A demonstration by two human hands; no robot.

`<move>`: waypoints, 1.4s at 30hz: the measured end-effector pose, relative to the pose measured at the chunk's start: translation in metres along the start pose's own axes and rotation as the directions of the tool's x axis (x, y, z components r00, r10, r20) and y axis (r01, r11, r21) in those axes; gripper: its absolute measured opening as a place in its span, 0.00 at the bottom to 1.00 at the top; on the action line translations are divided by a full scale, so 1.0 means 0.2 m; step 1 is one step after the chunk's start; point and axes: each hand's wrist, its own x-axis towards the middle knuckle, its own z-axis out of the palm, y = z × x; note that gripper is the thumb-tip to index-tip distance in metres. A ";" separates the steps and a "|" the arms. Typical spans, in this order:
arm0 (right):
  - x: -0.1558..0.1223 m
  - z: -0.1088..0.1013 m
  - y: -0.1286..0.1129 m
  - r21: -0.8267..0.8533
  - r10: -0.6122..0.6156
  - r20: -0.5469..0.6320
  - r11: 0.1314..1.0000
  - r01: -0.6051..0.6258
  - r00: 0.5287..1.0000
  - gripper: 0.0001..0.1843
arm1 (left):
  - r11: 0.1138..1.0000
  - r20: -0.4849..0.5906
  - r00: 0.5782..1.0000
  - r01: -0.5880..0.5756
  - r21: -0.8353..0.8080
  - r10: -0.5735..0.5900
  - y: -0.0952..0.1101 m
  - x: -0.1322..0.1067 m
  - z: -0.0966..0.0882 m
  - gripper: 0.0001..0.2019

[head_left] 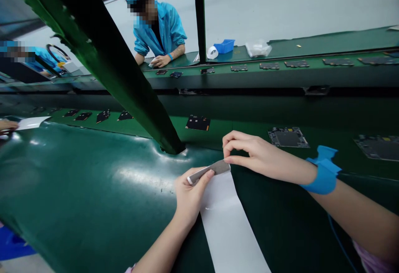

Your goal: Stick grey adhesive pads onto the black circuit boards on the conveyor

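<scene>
A long white backing strip (229, 223) lies on the green work mat (93, 190) and runs toward me. At its far end sits a small grey sticker (215, 168). My left hand (188, 194) pinches the strip's left end, thumb on top. My right hand (257, 153), with a blue wrist strap (324, 173), has its fingers pinched on the grey sticker's right edge. Both hands are closed on the strip's end.
A conveyor behind the mat carries dark circuit boards (288, 137), another board (198, 122) and several more. A slanted green post (124, 77) rises from the mat. Across the line a person in blue (162, 32) works. A blue bin (224, 45) and tape roll (212, 52) stand nearby.
</scene>
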 end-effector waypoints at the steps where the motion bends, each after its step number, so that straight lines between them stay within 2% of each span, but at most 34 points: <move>1: 0.00 0.00 0.00 -0.004 0.022 0.004 1.000 -0.022 1.000 0.11 | 1.000 -0.002 1.000 0.011 -0.001 -0.011 0.00 0.00 0.00 0.04; 5: 0.00 -0.01 0.00 0.027 0.120 -0.040 0.993 -0.119 0.992 0.14 | 0.999 -0.011 0.999 0.050 -0.014 -0.051 -0.02 0.00 0.00 0.06; 8: 0.05 -0.03 0.07 0.050 0.157 -0.092 0.987 -0.153 0.983 0.16 | 0.997 0.011 0.997 0.072 -0.033 -0.071 -0.03 0.01 0.02 0.08; 12: 0.24 -0.04 0.27 0.015 0.162 -0.218 0.987 -0.163 0.962 0.17 | 0.995 0.065 0.994 0.091 -0.045 -0.088 -0.04 0.01 0.04 0.08; 16: 0.45 -0.02 0.51 -0.086 0.278 -0.286 0.946 -0.313 0.917 0.15 | 0.995 0.061 0.994 0.089 -0.046 -0.087 -0.06 0.02 0.04 0.09; 19: 0.54 0.00 0.60 -0.141 0.317 -0.310 0.917 -0.373 0.896 0.14 | 0.994 0.054 0.994 0.094 -0.053 -0.092 -0.06 0.02 0.05 0.09; 25: 0.53 -0.01 0.62 -0.213 0.416 -0.322 0.843 -0.494 0.850 0.18 | 0.991 0.070 0.992 0.111 -0.073 -0.106 -0.05 0.01 0.05 0.08; 30: 0.50 0.00 0.64 -0.244 0.420 -0.358 0.820 -0.518 0.834 0.16 | 0.993 0.078 0.993 0.098 -0.065 -0.093 -0.05 0.02 0.05 0.08; 32: 0.49 -0.01 0.65 -0.212 0.436 -0.374 0.820 -0.532 0.819 0.16 | 0.994 0.076 0.993 0.095 -0.057 -0.090 -0.06 0.02 0.05 0.09; 35: 0.47 -0.04 0.64 -0.119 0.476 -0.364 0.829 -0.547 0.801 0.25 | 0.995 0.069 0.994 0.083 -0.057 -0.079 -0.06 0.02 0.05 0.09; 36: 0.47 -0.05 0.63 -0.101 0.464 -0.350 0.845 -0.525 0.814 0.27 | 0.995 0.071 0.995 0.079 -0.061 -0.075 -0.06 0.02 0.05 0.09; 37: 0.47 -0.06 0.62 -0.111 0.419 -0.326 0.873 -0.475 0.847 0.30 | 0.995 0.072 0.995 0.077 -0.064 -0.072 -0.06 0.02 0.05 0.09; 40: 0.49 -0.05 0.55 -0.257 0.182 -0.153 0.942 -0.217 0.971 0.43 | 0.995 0.073 0.995 0.079 -0.068 -0.074 -0.05 0.02 0.05 0.09; 42: 0.50 -0.05 0.51 -0.354 0.096 -0.013 0.931 -0.095 0.995 0.48 | 0.994 0.070 0.995 0.081 -0.069 -0.076 -0.04 0.02 0.05 0.09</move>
